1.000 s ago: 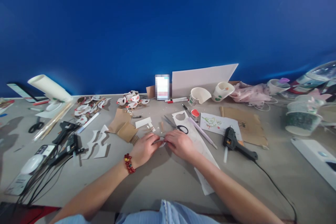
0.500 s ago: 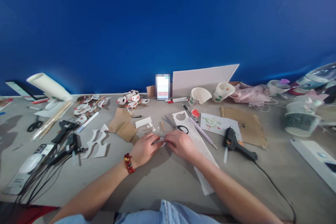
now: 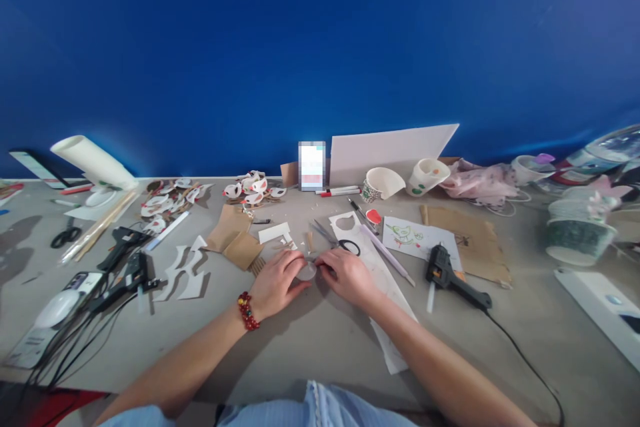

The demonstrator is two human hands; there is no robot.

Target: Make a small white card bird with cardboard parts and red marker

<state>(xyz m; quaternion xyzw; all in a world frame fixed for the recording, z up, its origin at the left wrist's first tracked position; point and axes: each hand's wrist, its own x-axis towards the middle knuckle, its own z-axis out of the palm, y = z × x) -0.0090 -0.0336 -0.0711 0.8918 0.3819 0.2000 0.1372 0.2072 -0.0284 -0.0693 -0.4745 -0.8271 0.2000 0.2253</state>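
Note:
Between my hands, low over the table, is a small white paper disc [image 3: 307,271]. My left hand [image 3: 277,283] has its fingers along the disc's left and upper edge, with the thumb below it. My right hand [image 3: 349,278] is closed, its thumb and fingertips pinched at the disc's right edge. Just beyond the right fingers lie scissors [image 3: 349,247] with black handles. A cut white paper strip [image 3: 393,307] runs under my right forearm. Small paper scraps and a white rectangle [image 3: 274,233] lie past my left fingertips.
A glue gun [image 3: 440,270] lies at right beside a bird drawing [image 3: 400,235] and cardboard [image 3: 473,247]. At left are more glue guns [image 3: 133,273] with cables and wavy paper cutouts [image 3: 187,273]. Paper birds [image 3: 254,188], a phone [image 3: 312,167] and cut cups [image 3: 384,183] stand behind.
My left thumb has moved down away from its fingers, so more of the disc's round face shows. The right hand stays nearly in place. The view has shifted slightly.

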